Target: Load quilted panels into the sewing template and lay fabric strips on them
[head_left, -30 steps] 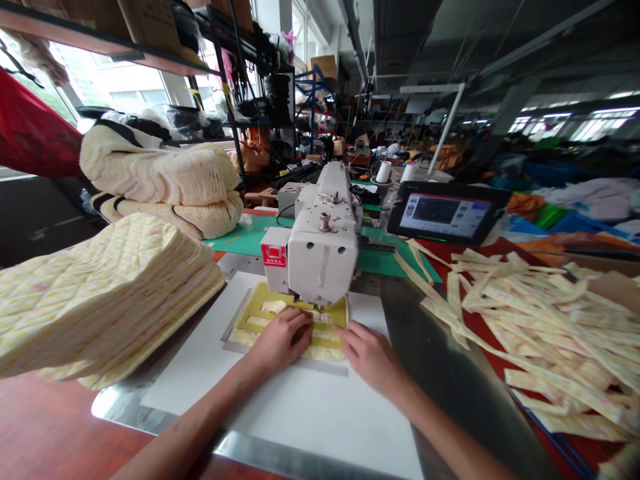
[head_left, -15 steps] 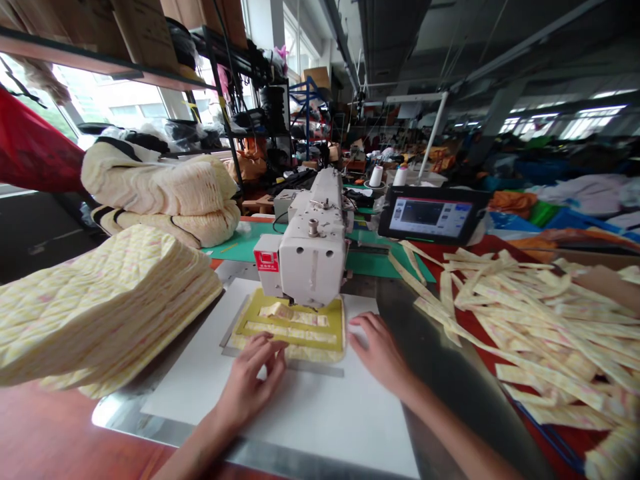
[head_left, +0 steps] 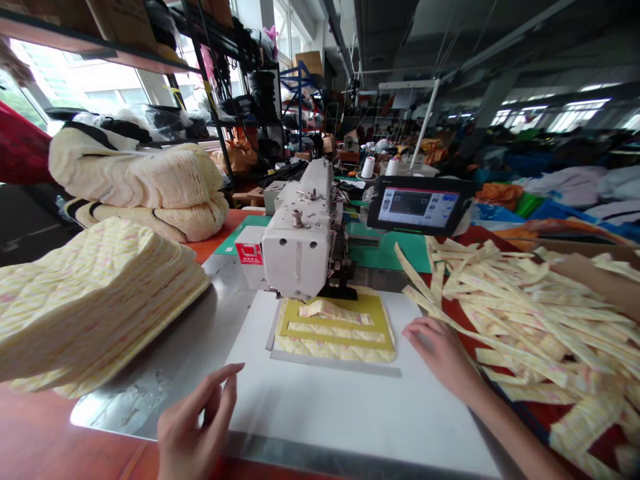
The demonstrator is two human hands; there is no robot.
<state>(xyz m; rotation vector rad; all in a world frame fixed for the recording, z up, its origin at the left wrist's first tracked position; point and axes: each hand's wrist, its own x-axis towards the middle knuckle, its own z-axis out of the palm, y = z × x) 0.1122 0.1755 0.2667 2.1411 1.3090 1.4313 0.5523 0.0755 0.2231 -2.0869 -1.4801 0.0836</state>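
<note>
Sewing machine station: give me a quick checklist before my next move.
Left hand away from the needle area: ok.
Right hand away from the needle area: ok.
Yellow template flat on the white board: ok.
Fabric strip in the upper slot lying flat: not ok, it looks rumpled.
Touchscreen lit: ok, though its settings are too small to read.
Needle threaded on the sewing machine: cannot tell.

L wrist (head_left: 173,467) + R forearm (head_left: 525,440) cut off at bottom edge; tablet screen (head_left: 417,207) txt too small to read

Pink-flecked pale yellow fabric strips (head_left: 525,313)
</note>
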